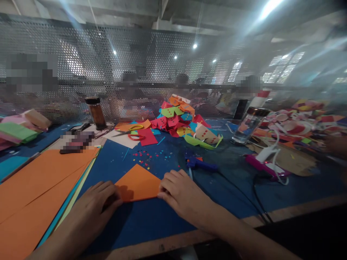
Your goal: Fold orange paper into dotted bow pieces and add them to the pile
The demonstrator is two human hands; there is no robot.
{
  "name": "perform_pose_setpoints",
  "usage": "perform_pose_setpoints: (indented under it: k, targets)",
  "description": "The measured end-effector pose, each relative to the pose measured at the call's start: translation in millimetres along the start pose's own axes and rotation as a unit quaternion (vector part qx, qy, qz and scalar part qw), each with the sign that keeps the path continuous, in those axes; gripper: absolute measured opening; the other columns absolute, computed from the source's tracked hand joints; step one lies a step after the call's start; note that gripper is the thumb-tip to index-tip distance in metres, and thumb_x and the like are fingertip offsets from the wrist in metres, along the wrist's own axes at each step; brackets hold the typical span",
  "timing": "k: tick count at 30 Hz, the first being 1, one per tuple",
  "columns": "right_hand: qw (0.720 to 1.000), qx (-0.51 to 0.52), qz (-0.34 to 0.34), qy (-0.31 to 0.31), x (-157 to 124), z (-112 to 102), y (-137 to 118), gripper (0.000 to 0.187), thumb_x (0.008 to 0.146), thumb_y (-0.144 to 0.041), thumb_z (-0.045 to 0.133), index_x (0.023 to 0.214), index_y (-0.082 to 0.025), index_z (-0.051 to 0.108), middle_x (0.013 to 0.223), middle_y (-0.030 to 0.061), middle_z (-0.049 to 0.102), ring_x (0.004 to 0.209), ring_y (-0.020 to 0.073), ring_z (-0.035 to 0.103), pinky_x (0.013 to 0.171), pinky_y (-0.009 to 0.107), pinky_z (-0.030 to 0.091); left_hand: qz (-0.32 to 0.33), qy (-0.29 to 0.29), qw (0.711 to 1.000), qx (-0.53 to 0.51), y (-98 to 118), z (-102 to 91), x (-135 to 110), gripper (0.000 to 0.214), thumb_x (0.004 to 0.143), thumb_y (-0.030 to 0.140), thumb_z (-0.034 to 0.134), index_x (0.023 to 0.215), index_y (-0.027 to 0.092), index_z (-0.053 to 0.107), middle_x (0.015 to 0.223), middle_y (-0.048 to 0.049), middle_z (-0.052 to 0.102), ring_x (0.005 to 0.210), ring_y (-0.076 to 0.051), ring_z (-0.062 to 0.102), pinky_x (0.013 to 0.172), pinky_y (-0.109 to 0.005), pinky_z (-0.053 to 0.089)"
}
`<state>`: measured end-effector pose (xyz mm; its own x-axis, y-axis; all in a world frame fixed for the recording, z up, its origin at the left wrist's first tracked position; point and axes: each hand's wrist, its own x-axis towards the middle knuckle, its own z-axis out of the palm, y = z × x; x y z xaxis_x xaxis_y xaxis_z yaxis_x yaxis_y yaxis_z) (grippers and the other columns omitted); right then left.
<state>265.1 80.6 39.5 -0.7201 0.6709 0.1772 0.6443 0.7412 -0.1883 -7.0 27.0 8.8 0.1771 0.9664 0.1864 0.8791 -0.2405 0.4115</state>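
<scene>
A folded piece of orange paper lies on the blue tabletop before me, its point facing away. My left hand pinches its left corner between thumb and curled fingers. At the right corner, my right hand grips the paper the same way. Just beyond the paper are tiny coloured paper scraps. A blue glue gun lies past my right hand, its cord running to the right. Scissors with yellow and red handles rest on paper farther back.
Large orange sheets are stacked at left, with a phone at their far end. A dark bottle, a heap of cut coloured paper pieces, a clear bottle and a purple power strip stand farther off. A perforated screen closes the back.
</scene>
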Motion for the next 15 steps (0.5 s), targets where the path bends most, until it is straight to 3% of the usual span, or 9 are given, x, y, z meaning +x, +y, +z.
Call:
perform_pose_setpoints:
  k: [15]
  targets:
    - [0.997,0.028,0.064,0.019,-2.6,-1.6,4.0,0.020,0.092,-0.027,0.069,0.077,-0.018,0.060,0.082,-0.0006,0.066,0.082,0.0188,0.054,0.077,0.034,0.030,-0.051,-0.036,0.997,-0.036,-1.8,-6.9,0.8,0.018,0.092,0.037,0.050,0.085,0.023,0.060,0.084,-0.0028,0.068,0.080,-0.024,0.063,0.072,-0.037,0.047]
